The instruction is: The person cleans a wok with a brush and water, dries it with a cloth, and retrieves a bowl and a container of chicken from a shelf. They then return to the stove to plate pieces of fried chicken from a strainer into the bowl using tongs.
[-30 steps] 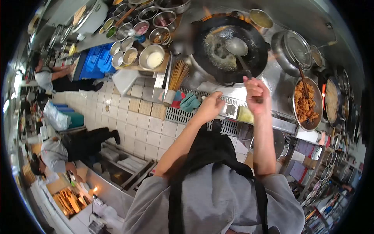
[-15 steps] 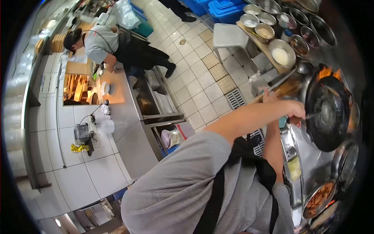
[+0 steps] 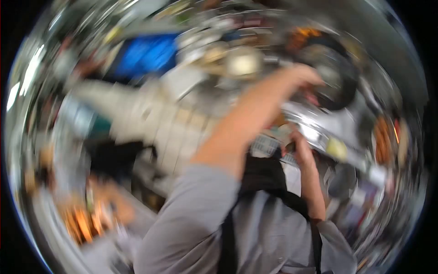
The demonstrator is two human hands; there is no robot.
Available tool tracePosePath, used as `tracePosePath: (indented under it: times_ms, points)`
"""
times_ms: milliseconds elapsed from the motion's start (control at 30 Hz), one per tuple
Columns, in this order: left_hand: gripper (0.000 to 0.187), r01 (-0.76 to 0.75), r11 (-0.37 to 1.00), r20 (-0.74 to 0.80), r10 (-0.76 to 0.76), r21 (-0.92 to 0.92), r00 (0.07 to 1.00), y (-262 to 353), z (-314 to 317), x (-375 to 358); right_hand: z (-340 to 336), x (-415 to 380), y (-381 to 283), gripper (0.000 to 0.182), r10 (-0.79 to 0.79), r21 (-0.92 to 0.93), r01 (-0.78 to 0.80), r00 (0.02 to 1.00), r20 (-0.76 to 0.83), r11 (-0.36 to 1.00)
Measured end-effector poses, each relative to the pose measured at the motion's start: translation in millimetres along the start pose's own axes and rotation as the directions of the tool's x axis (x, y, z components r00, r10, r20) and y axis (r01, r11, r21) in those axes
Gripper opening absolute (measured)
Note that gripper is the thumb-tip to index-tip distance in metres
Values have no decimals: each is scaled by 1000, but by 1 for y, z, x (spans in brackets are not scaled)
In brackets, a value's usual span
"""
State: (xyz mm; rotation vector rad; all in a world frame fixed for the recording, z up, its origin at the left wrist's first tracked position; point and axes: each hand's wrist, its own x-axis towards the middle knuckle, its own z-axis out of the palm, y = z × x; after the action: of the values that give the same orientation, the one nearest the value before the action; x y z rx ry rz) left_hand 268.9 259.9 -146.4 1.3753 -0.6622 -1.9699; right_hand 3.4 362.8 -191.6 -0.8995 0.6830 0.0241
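Two hands showed, blurred: the left hand (image 3: pixel 306 78) at one wok's (image 3: pixel 343 87) near side, fingers curled; the right hand (image 3: pixel 296 136) lower, fingers bent. Neither grip could be told. One wok sat on one stove (image 3: pixel 343 119), one flame (image 3: pixel 305 34) beside it.

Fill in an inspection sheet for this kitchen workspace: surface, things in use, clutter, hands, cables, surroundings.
Surface: shiny steel stove top; cleanliness unreadable through blur.
Things in use: round black wok, orange flames at its rim.
Clutter: metal bowls crowded beside the stove, one round bowl with whitish contents among them.
Hands: left hand at the wok's near side, right hand lower, before the stove's edge; both grips unclear.
Cables: nothing seen; blur could hide some.
Surroundings: blue plastic bins, pale tiled floor, another person in dark trousers.
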Motion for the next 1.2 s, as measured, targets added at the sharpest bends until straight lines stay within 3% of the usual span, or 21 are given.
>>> tracePosePath:
  times_ms: [33,67,100,133,200,300,400,433,500,533,633,667,700,733,800,833,933,1033,1067,1167,1200]
  points:
    - [68,-95,995,252,99,-28,963,9,-21,-8,-16,-48,-10,73,17,79,-15,1000,-24,997]
    - [73,-102,994,269,90,29,959,18,-28,-8,-34,-95,-22,81,-6,190,-6,998,58,982]
    - [77,-20,992,64,28,-126,998,30,3,-33,-56,-147,-26,84,-50,246,48,999,2,968]
    - [74,81,958,70,-64,-275,995,18,-15,-7,-79,-196,-25,89,-75,287,76,997,-12,955]
    - [65,0,882,86,46,-471,995,-22,-12,2,-110,-264,-10,98,-166,363,209,975,-147,908]
    - [56,27,655,74,44,-755,996,-72,12,28,-109,-293,-26,99,-385,188,461,860,-335,867]
    - [56,-87,576,96,279,-812,955,-118,6,63,-129,-253,-55,105,-428,97,537,757,-494,838]
    - [51,-149,579,40,300,-802,953,-110,21,49,-141,-230,-70,99,-500,127,597,755,-424,792]
    - [47,-201,726,-124,159,-658,980,-74,47,37,-165,-186,-98,97,-515,265,624,768,-380,735]
    - [45,-203,789,-212,95,-579,973,-66,57,38,-180,-165,-115,93,-518,247,605,786,-337,757]
    - [39,-193,946,-286,116,-260,951,-45,39,92,-212,-107,-174,76,-447,-89,443,838,-312,892]
    - [40,-172,977,-314,124,-128,941,-36,41,106,-219,-92,-187,73,-488,-315,394,812,-320,863]
    - [40,-89,995,-446,65,-33,892,-27,54,115,-224,-79,-198,70,-530,-525,319,786,-319,789]
    - [38,-24,997,-472,-15,-76,881,-20,61,115,-232,-67,-210,66,-575,-706,225,758,-306,672]
    - [34,103,979,-506,-179,-175,844,-19,77,112,-259,-36,-215,62,-752,-866,245,628,-202,437]
    - [33,131,947,-444,-256,-292,859,-24,77,108,-264,-25,-221,60,-820,-922,236,558,-130,306]
    - [26,-95,841,-281,-70,-532,957,-44,83,86,-263,-7,-262,57,-773,-988,125,635,7,95]
    - [17,-304,806,-398,94,-507,913,-52,114,75,-274,48,-283,45,-619,-966,168,742,256,-199]
    - [18,-299,762,-352,100,-574,931,-53,111,76,-280,72,-289,42,-531,-934,192,780,332,-302]
    - [22,-267,575,-259,97,-774,961,-55,114,71,-299,151,-304,36,-319,-869,92,907,274,-487]
    - [22,-248,538,-237,90,-806,967,-54,112,73,-284,144,-309,34,-405,-862,36,872,274,-506]
